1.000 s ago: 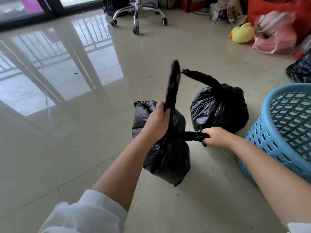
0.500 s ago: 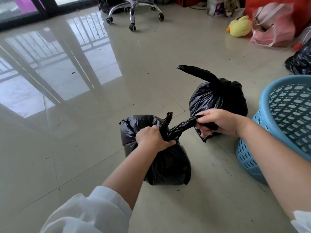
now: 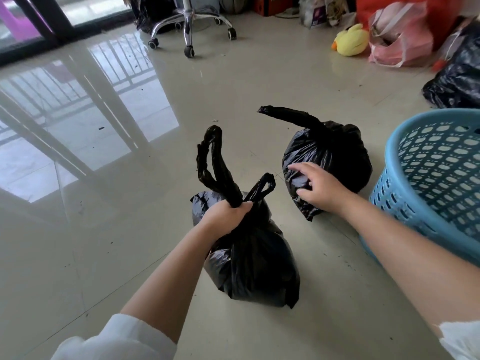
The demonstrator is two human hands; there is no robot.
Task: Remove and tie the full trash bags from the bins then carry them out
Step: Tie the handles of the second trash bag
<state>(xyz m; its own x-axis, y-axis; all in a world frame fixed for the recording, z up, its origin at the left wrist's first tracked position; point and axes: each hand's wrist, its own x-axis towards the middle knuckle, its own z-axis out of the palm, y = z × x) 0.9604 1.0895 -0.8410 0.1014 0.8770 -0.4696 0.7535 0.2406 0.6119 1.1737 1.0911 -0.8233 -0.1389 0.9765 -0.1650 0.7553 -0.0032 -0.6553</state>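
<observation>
left hand (image 3: 226, 213): clenched round the twisted neck of the near bag (image 3: 249, 258), which sits on the floor (image 3: 104, 255) in front of the person.
right hand (image 3: 315, 189): released; half a second ago it pinched one strip of that bag, now its fingers are spread and it hovers over the far bag (image 3: 330, 157).
strips (image 3: 215, 162): two twisted tails, one long and one short, stand free above the left fist; they were pulled taut a moment ago.
far bag: on the floor, just beside the blue basket (image 3: 428, 178), neck twisted.
meaning: the knot on the near bag appears finished; carrying out likely follows.
</observation>
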